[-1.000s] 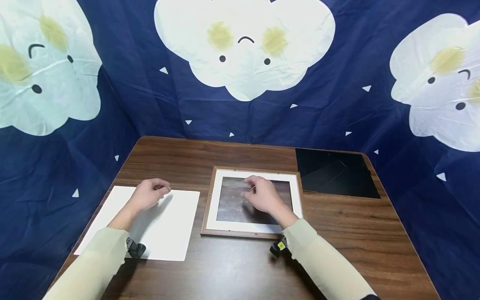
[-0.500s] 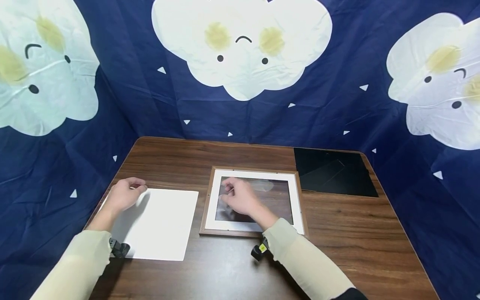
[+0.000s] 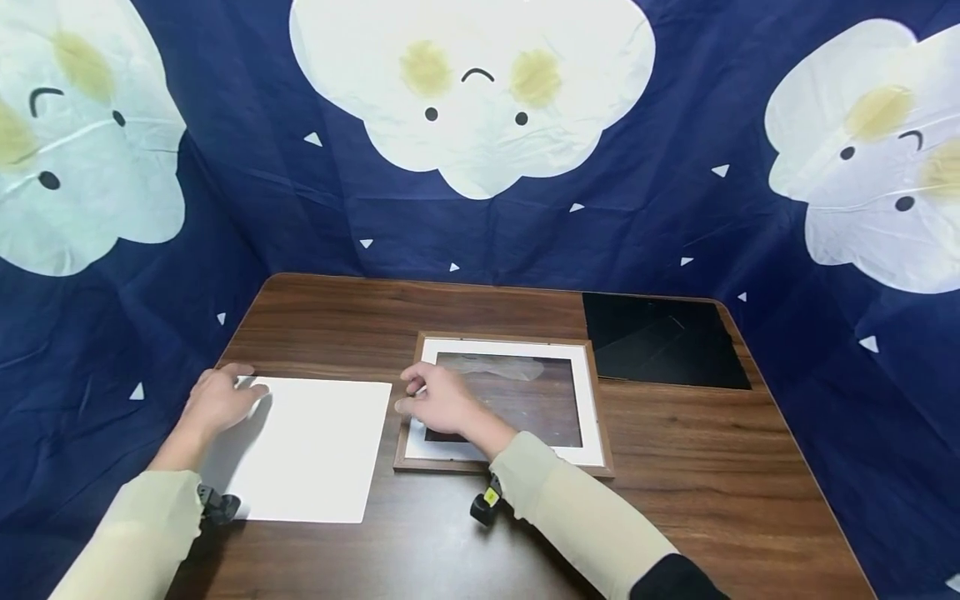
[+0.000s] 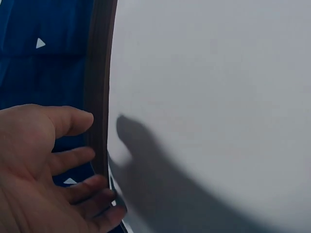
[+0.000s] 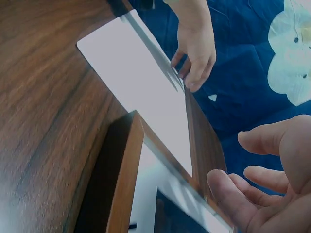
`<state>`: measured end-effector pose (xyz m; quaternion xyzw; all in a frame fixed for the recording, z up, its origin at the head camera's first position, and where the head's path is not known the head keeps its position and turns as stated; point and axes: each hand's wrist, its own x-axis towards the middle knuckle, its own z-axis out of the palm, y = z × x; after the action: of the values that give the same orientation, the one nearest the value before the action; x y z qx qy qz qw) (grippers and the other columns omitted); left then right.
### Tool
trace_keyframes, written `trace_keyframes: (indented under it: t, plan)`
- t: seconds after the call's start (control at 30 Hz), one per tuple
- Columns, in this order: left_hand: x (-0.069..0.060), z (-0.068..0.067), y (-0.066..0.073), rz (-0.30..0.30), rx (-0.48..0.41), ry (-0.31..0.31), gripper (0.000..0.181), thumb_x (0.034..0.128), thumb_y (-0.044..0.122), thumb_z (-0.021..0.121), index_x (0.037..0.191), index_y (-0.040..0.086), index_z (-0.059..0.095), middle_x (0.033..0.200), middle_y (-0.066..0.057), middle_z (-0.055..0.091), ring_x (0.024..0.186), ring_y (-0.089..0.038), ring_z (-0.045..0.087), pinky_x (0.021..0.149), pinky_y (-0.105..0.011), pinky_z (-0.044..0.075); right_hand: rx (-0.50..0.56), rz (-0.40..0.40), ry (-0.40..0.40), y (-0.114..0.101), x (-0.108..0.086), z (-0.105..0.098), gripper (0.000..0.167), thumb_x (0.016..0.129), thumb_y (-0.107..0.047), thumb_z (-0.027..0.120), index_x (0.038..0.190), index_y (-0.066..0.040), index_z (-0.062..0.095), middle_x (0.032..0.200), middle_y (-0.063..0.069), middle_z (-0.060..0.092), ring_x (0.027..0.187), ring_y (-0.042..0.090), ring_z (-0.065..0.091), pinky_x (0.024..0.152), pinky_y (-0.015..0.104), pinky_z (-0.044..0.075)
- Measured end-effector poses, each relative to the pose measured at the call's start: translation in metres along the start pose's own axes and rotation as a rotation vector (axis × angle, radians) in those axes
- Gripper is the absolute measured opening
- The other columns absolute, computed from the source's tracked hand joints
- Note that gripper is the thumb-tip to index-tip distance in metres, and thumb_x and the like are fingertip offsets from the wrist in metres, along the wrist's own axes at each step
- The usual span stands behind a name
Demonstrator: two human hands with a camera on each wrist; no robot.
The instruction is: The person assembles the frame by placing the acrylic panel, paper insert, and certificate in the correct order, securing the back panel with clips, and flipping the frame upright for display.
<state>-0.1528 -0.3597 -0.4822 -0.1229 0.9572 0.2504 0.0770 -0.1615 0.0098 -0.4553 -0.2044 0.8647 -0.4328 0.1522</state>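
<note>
A white rectangular sheet (image 3: 315, 450) lies flat on the left of the table. At its left edge is my left hand (image 3: 216, 400); in the left wrist view the fingers (image 4: 73, 158) are loosely bent, some fingertips at the sheet's edge and the thumb apart. Whether they touch it I cannot tell. A wooden picture frame (image 3: 604, 417) with a white mat (image 3: 592, 408) around a dark, glossy middle lies at the table's centre. Above the frame's left side hovers my right hand (image 3: 438, 400), fingers loosely curved with nothing between them.
A flat black panel (image 3: 667, 342) lies at the back right corner of the wooden table (image 3: 697, 467). Blue fabric (image 3: 480, 233) with white clouds hangs around the back and sides. The sheet reaches close to the table's left edge.
Both hands have moved left: my left hand from over the sheet to its left edge, my right hand from over the frame's middle to its left side. Sheet and frame stay put.
</note>
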Motion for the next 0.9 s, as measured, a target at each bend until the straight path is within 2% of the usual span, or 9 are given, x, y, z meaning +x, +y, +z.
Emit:
trace_keyframes:
  t: [0.23, 0.3, 0.4, 0.5, 0.6, 0.67, 0.8, 0.9]
  plan:
    - [-0.001, -0.004, -0.005, -0.111, 0.021, -0.025, 0.074, 0.0989, 0.034, 0.053, 0.148, -0.017, 0.031, 0.142, -0.051, 0.023, 0.131, -0.068, 0.020, 0.106, -0.074, 0.027, 0.026, 0.047, -0.078, -0.019, 0.005, 0.013, 0.055, 0.092, -0.025, 0.074, 0.142, -0.009, 0.056, 0.128, 0.008, 0.067, 0.097, 0.005, 0.068, 0.079, 0.020, 0.054]
    - [0.000, -0.005, -0.006, -0.122, 0.025, -0.016, 0.073, 0.0993, 0.033, 0.052, 0.147, -0.018, 0.030, 0.141, -0.051, 0.024, 0.131, -0.068, 0.021, 0.107, -0.073, 0.026, 0.023, 0.057, -0.101, -0.023, 0.006, 0.017, 0.059, 0.093, -0.026, 0.074, 0.146, -0.011, 0.053, 0.132, 0.009, 0.065, 0.100, 0.006, 0.068, 0.080, 0.021, 0.054]
    - [0.000, -0.006, -0.008, -0.125, 0.027, -0.006, 0.072, 0.0994, 0.032, 0.051, 0.146, -0.019, 0.031, 0.140, -0.050, 0.027, 0.129, -0.067, 0.022, 0.106, -0.072, 0.026, -0.034, 0.059, -0.124, -0.029, 0.008, 0.023, 0.064, 0.092, -0.030, 0.073, 0.149, -0.013, 0.049, 0.136, 0.009, 0.064, 0.102, 0.006, 0.067, 0.083, 0.021, 0.053]
    - [-0.001, -0.008, -0.011, -0.099, 0.053, -0.010, 0.072, 0.0988, 0.031, 0.051, 0.142, -0.023, 0.033, 0.137, -0.049, 0.032, 0.124, -0.067, 0.025, 0.103, -0.072, 0.026, -0.111, 0.063, -0.151, -0.034, 0.010, 0.030, 0.068, 0.092, -0.033, 0.073, 0.150, -0.013, 0.046, 0.138, 0.009, 0.065, 0.093, 0.007, 0.069, 0.081, 0.021, 0.053]
    - [-0.003, -0.008, -0.014, -0.073, 0.084, -0.010, 0.073, 0.0965, 0.030, 0.055, 0.139, -0.026, 0.034, 0.133, -0.047, 0.036, 0.117, -0.066, 0.029, 0.098, -0.071, 0.029, -0.201, 0.076, -0.173, -0.037, 0.010, 0.035, 0.072, 0.091, -0.038, 0.074, 0.152, -0.014, 0.043, 0.133, 0.008, 0.068, 0.084, 0.007, 0.068, 0.078, 0.021, 0.053]
    - [-0.003, -0.008, -0.015, -0.077, 0.096, -0.002, 0.074, 0.0939, 0.029, 0.059, 0.139, -0.025, 0.035, 0.130, -0.047, 0.038, 0.114, -0.064, 0.030, 0.094, -0.071, 0.032, -0.245, 0.088, -0.191, -0.040, 0.010, 0.039, 0.075, 0.090, -0.041, 0.074, 0.153, -0.014, 0.042, 0.125, 0.007, 0.072, 0.079, 0.009, 0.067, 0.077, 0.021, 0.052]
    - [-0.005, -0.007, -0.014, -0.140, 0.078, 0.005, 0.077, 0.0892, 0.027, 0.066, 0.141, -0.021, 0.034, 0.128, -0.047, 0.034, 0.114, -0.062, 0.030, 0.091, -0.071, 0.037, -0.301, 0.110, -0.232, -0.043, 0.008, 0.045, 0.081, 0.089, -0.044, 0.073, 0.155, -0.012, 0.038, 0.100, 0.005, 0.075, 0.076, 0.011, 0.064, 0.075, 0.021, 0.052]
    - [-0.005, -0.007, -0.012, -0.190, 0.072, 0.000, 0.078, 0.0893, 0.026, 0.067, 0.142, -0.021, 0.033, 0.128, -0.048, 0.032, 0.115, -0.062, 0.030, 0.092, -0.071, 0.037, -0.337, 0.122, -0.244, -0.045, 0.007, 0.049, 0.085, 0.089, -0.046, 0.073, 0.156, -0.008, 0.036, 0.099, 0.007, 0.076, 0.084, 0.010, 0.068, 0.079, 0.020, 0.053]
